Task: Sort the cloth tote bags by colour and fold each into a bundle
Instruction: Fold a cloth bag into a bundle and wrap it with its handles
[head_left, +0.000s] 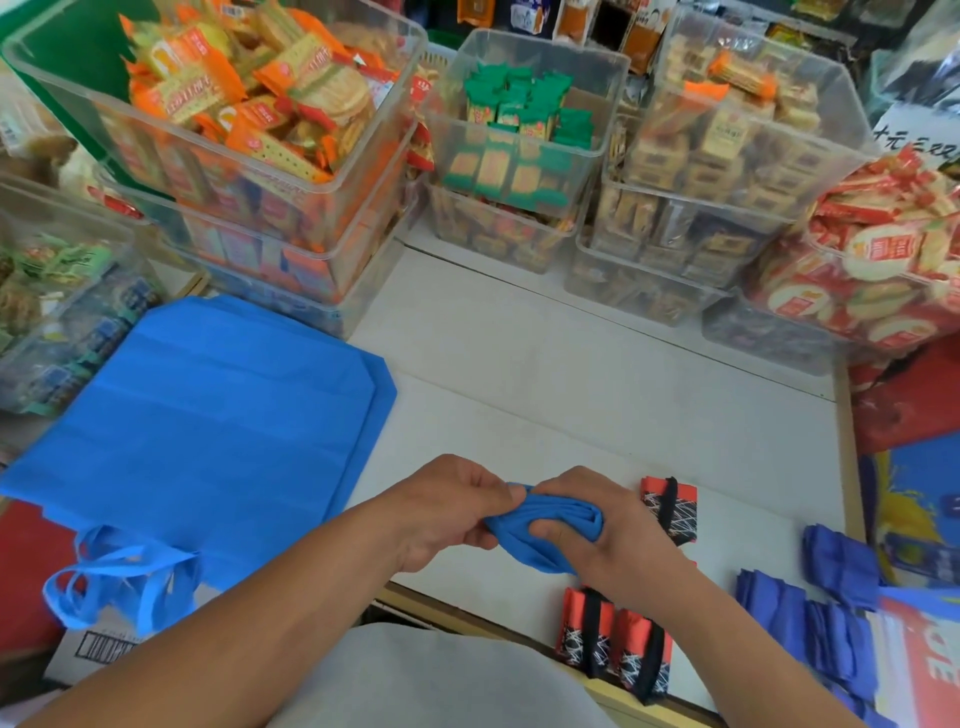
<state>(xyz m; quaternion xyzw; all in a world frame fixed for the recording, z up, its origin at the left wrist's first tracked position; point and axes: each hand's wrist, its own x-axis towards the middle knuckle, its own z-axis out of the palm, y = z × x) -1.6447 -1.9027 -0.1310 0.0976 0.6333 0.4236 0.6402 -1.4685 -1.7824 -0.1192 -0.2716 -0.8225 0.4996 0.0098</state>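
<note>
**Blue tote bundle (545, 527) gripped in both hands at the counter's near edge**

Position: you hold the bundle between your hands over the front part of the white counter (571, 374), close to your body. Whether its underside touches the surface cannot be told.

Left hand (447, 512): closed on the left end of the bundle. The fingers curl in against the cloth and the tip of the roll shows between them.

Right hand (615, 530): closed on the right end. The thumb presses into the front face of the roll and the fingers fold over its top. Neither hand has any slack, and both clamp the same rolled cloth.

Unfolded stock: the flat blue totes (208, 415) lie stacked to your left, overlapping the counter's left edge. Their handles (114, 577) trail off the near corner above a cardboard box (88, 649).

Finished work, red: a single red patterned bundle (670, 512), bound with a black band, lies just beyond your right hand and is partly hidden by it. More red patterned bundles (613, 642), banded the same way, sit side by side at the counter's near edge, beside your right forearm.

Finished work, dark blue: darker blue bundles (810, 618) are grouped at the right end of the counter, apart from the red ones.

Surroundings: clear bins (249, 156) of wrapped snacks are stacked along the far side of the counter.
</note>
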